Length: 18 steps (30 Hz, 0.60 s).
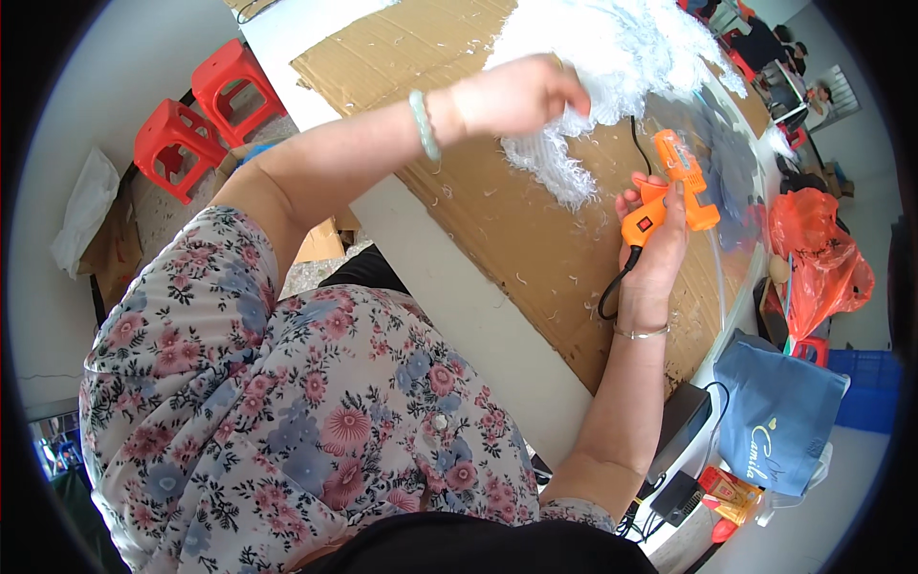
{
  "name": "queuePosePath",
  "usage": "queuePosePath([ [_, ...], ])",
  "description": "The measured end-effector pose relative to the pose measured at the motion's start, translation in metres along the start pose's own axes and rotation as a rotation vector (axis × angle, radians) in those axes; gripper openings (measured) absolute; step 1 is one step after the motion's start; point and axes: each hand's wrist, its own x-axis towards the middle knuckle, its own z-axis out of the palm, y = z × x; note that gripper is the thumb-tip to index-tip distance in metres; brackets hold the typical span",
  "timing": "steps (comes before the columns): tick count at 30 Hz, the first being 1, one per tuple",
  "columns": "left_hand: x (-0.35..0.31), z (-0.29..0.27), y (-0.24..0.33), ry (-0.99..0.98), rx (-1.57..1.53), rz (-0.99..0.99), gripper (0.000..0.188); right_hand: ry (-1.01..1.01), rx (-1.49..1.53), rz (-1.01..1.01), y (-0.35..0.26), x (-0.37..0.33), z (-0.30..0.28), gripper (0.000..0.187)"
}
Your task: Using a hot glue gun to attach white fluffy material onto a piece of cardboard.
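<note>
My right hand grips an orange hot glue gun with a red switch; its black cord runs down past my wrist. A heap of white, fringed, fluffy fabric lies at the far side of the table. One ribbed, frayed piece trails off it toward me. Over the fabric's near left edge is my left hand, slightly blurred, its fingers curled together. Whatever they may pinch is too blurred to make out. Brown cardboard lies beneath, dotted with white threads.
Two red stools stand on the floor at left. Along the table's right side are a red plastic bag, a blue bag, a black box and a yellow-and-red package. Other people sit at the far right.
</note>
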Motion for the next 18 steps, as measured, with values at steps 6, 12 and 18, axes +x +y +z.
queuePosePath([
  [6, -0.007, -0.022, -0.021, -0.115, 0.260, -0.182, 0.020, 0.015, 0.024, -0.017, 0.006, 0.002, -0.009, 0.031],
  [12, -0.021, -0.012, -0.025, -0.263, 0.460, -0.325, 0.021, 0.014, -0.018, -0.021, 0.007, 0.001, -0.008, 0.030],
  [18, -0.023, 0.008, -0.031, -0.228, 0.351, -0.393, 0.029, 0.037, -0.036, 0.001, 0.011, 0.001, -0.005, 0.030],
])
